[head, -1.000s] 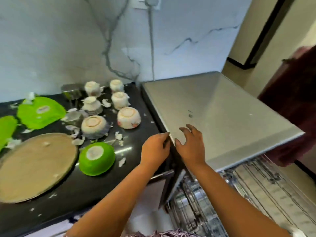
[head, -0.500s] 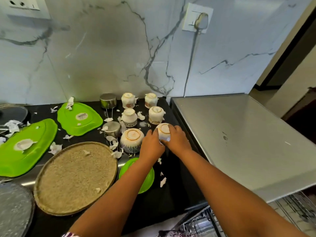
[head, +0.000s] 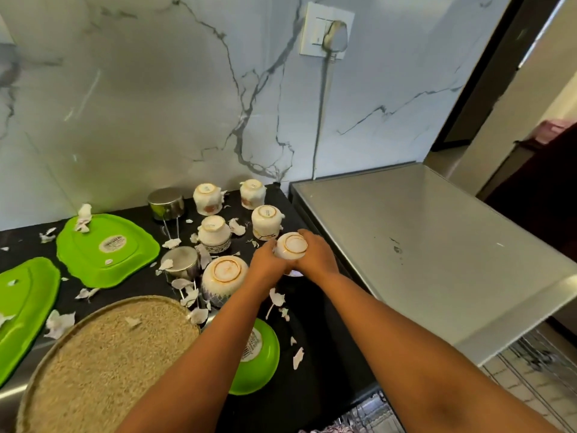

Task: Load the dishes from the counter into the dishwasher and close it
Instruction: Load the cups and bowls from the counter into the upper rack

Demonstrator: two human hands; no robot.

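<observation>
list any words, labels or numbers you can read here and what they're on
Nothing reads clearly.
Oval sticker on the green plate: print too blurred.
Stamps on the upturned cups: too small.
Label on the green bowl: blurred, partly hidden.
White bowl held by left hand and right hand: no text shows.

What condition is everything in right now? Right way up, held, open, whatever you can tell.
Small white bowl, upside down, gripped by both hands.
Left hand, curled round that bowl.
Right hand, curled round that bowl.
Patterned bowl, upside down.
Green bowl, upside down.
Far green plate, upside down, label showing.
Dishwasher rack, pulled out.
Wall plug, in its socket.
</observation>
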